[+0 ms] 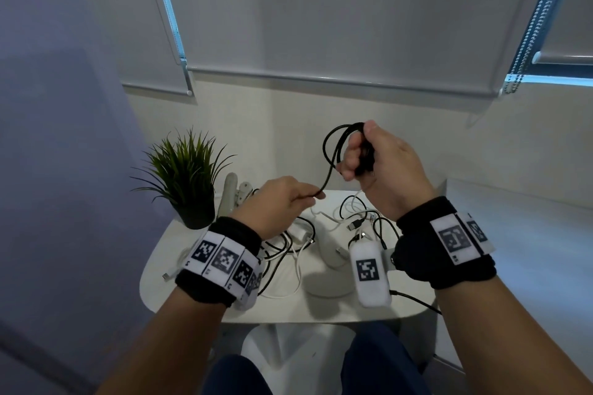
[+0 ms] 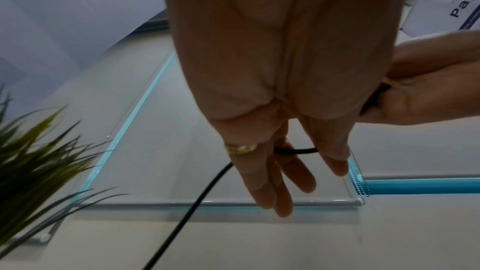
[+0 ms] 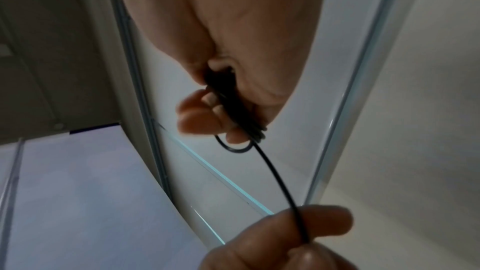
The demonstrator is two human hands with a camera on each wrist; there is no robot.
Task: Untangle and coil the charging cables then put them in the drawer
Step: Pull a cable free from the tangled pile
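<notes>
While both hands are raised above the white surface [image 1: 179, 295], the right hand [image 1: 382, 167] has its fingers curled round several loops of a black cable [image 1: 333, 151], thumb on top, the coil bundle sticking out above the fist. A single strand of that cable runs down and left to the left hand [image 1: 279, 202], which pinches it between thumb and fingers near its free end; in the left wrist view the other fingers [image 2: 272, 188] hang fairly straight, with a gold ring [image 2: 241, 148] on one, and the cable [image 2: 187, 210] trails below. The right wrist view shows the loops [image 3: 233, 102] pressed in the right fist and the strand reaching the left thumb at the bottom. On the surface below lies a tangle of white and black cables [image 1: 288, 253] with USB plugs and a white charger block [image 1: 298, 231], not yet sorted. A potted green plant [image 1: 186, 176] stands at the surface's far left corner, a white object just beside it. Roller blinds [image 1: 321, 9] cover the windows behind. Drawer not visible.
</notes>
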